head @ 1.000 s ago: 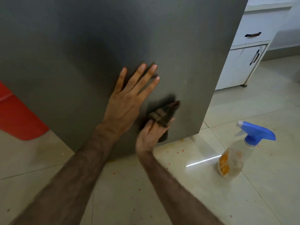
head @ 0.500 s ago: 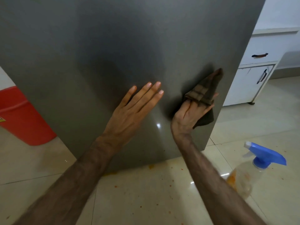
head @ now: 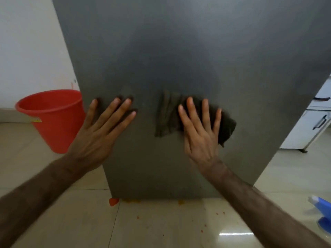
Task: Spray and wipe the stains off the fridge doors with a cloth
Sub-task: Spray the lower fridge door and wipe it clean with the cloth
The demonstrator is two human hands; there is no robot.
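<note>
Item: right hand (head: 200,129), fingers straight and spread, palm pressing the dark cloth (head: 166,117) flat on the fridge door (head: 179,51); I read this as wiping pressure, nothing gripped. Cloth spills out left and right from under that hand. Item: left hand (head: 102,129), flat and open, bare on the door beside it, likely my brace. Spray bottle (head: 322,210) stands on the floor, below-right of the right hand. Red bucket (head: 52,119) left of the left hand.

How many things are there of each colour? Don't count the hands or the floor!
Grey: 1, the fridge door
Red: 1, the bucket
Dark brown: 1, the cloth
Blue-topped: 1, the spray bottle
White: 1, the cabinet
Total: 5
</note>
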